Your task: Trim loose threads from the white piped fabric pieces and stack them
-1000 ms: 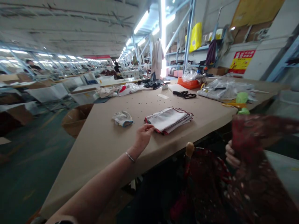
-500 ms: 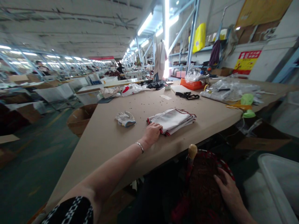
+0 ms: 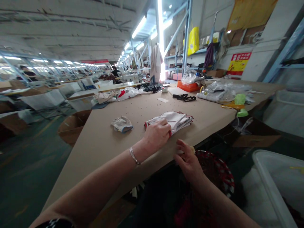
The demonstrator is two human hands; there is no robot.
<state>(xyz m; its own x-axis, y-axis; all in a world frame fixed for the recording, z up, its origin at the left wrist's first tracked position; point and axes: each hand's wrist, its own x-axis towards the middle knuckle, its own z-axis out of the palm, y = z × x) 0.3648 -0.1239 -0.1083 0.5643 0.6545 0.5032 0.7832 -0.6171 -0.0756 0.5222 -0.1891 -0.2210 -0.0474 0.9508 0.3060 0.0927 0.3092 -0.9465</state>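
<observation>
A stack of folded white cloths with red trim (image 3: 177,119) lies near the front edge of the table. My left hand (image 3: 158,134), with a silver bracelet on the wrist, is closed on the red-edged near side of the top cloth, which bulges up a little. The fingertips are partly hidden behind the hand. Just right of it, my right hand (image 3: 188,160) hovers by the table edge, fingers apart and nothing visible in them. Below sits a stool or basket with a red and white patterned rim (image 3: 223,164), partly covered by my right arm.
A work glove (image 3: 122,124) lies left of the stack on the brown tabletop (image 3: 99,148). Farther back are black straps (image 3: 184,97), an orange tray (image 3: 188,86) and clear plastic bags (image 3: 220,88). A cardboard box (image 3: 73,125) stands left, a white bin (image 3: 263,183) right.
My right hand has risen from the patterned seat to the table edge. My left hand has closed on the top cloth and pulled its edge up. The view has shifted slightly right.
</observation>
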